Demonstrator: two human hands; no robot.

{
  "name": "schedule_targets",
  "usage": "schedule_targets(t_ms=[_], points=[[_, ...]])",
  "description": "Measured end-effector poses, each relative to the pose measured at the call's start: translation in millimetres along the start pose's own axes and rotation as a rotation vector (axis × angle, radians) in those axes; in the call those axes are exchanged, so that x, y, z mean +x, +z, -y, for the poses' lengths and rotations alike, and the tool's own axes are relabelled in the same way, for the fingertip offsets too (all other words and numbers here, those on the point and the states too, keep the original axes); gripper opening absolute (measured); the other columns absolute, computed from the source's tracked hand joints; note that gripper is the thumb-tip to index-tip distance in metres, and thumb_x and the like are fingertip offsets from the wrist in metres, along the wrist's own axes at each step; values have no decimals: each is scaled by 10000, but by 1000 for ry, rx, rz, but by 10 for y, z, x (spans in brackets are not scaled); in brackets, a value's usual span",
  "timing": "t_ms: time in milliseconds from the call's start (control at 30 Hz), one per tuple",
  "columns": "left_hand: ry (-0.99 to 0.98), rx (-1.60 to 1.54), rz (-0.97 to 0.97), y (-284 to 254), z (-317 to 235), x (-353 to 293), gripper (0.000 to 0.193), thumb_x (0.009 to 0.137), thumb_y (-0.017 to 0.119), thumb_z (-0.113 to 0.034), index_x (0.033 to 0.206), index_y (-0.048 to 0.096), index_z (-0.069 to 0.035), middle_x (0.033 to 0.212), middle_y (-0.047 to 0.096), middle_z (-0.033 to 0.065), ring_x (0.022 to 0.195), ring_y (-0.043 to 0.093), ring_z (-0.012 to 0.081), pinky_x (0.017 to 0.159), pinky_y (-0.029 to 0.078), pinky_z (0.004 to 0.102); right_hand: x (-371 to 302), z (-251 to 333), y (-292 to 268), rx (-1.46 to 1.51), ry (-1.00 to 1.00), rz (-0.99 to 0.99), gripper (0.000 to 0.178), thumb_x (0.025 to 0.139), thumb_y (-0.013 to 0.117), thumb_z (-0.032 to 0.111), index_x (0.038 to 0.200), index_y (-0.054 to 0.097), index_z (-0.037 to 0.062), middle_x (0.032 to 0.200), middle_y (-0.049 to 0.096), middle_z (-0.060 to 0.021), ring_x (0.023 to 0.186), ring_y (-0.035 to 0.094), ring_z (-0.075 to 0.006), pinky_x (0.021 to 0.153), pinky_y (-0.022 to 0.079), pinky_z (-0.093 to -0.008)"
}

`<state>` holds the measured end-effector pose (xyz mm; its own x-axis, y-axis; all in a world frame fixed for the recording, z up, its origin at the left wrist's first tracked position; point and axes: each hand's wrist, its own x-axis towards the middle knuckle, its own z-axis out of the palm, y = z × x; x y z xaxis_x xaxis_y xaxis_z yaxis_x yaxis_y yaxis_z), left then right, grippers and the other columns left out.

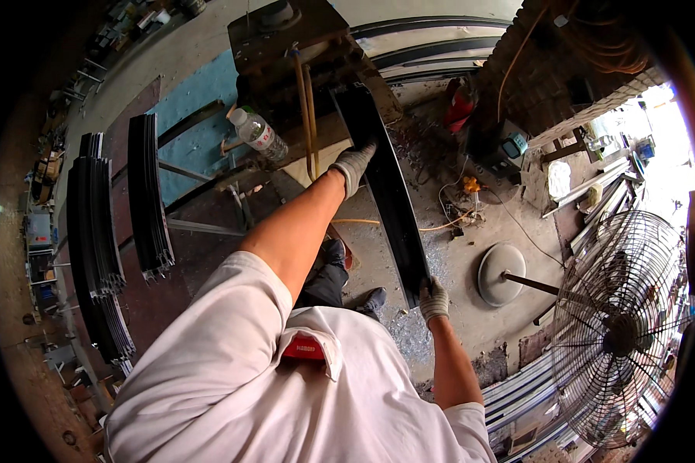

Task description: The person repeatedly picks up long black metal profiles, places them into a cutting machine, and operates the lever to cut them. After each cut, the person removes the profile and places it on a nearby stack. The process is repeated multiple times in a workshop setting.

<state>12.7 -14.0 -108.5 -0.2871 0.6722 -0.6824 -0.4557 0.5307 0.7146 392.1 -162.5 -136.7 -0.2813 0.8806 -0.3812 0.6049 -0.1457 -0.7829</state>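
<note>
A long black metal profile (pixel 391 208) with a channel-like face slants from the dark machine (pixel 286 77) at the top toward my body. Around its left edge, in the upper half, my gloved left hand (pixel 353 167) is closed, with a finger or thumb lying on the black face. My right hand (pixel 434 302), gloved too, grips the near end at its right corner. The far end of the profile rests at or on the machine's edge; the exact contact is hard to see. Left of the machine's two tan hoses (pixel 307 116) stands a clear plastic bottle (pixel 259 134).
Bundles of black profiles (pixel 94 220) lie across a rack at the left, beside a blue sheet (pixel 205 123). A large wire-caged fan (pixel 622 332) with a round base (pixel 502 275) stands at the right. An orange hose (pixel 363 221) and cables cross the littered floor.
</note>
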Motion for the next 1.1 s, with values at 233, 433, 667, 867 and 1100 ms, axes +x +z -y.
schedule_targets(t_ms=[233, 433, 667, 867, 1100], points=[[195, 140, 16, 509, 553, -1138, 674, 839, 670, -510, 1281, 536, -19, 1219, 599, 81, 1090, 538, 197, 951, 415, 326, -764, -710, -370, -70, 0, -68, 222, 959, 507, 202, 1046, 586, 14, 837, 632, -132, 771, 553, -165, 730, 472, -346], [228, -133, 214, 639, 991, -2118, 568, 837, 721, -395, 1268, 541, -71, 1105, 613, -6, 1011, 554, 124, 877, 463, 283, -1452, -1260, -896, -1, 21, -40, 239, 942, 503, 161, 1118, 580, 19, 901, 640, -149, 816, 599, -237, 778, 476, -341], [276, -494, 169, 288, 1076, -2759, 412, 878, 692, -242, 1234, 543, -96, 1130, 605, -1, 1055, 567, 142, 909, 484, 318, -1472, -717, -1252, -224, -258, -30, 288, 921, 499, 167, 1136, 569, -12, 948, 624, -183, 875, 604, -302, 821, 471, -376], [245, -521, 118, 16, 1059, -3081, 405, 866, 705, -283, 1199, 526, -136, 1108, 582, -30, 1025, 567, 117, 894, 476, 312, -1266, 430, -1064, -306, -501, -29, 232, 911, 532, 196, 1056, 612, 33, 873, 638, -207, 793, 630, -362, 725, 495, -420], [172, -380, 53, -167, 1215, -3325, 559, 806, 730, -463, 1239, 485, -207, 1147, 549, -69, 987, 510, 94, 786, 456, 314, -1138, 1413, -378, -389, -611, -80, 223, 904, 585, 248, 1040, 638, 80, 758, 640, -206, 673, 642, -381, 592, 502, -439]])
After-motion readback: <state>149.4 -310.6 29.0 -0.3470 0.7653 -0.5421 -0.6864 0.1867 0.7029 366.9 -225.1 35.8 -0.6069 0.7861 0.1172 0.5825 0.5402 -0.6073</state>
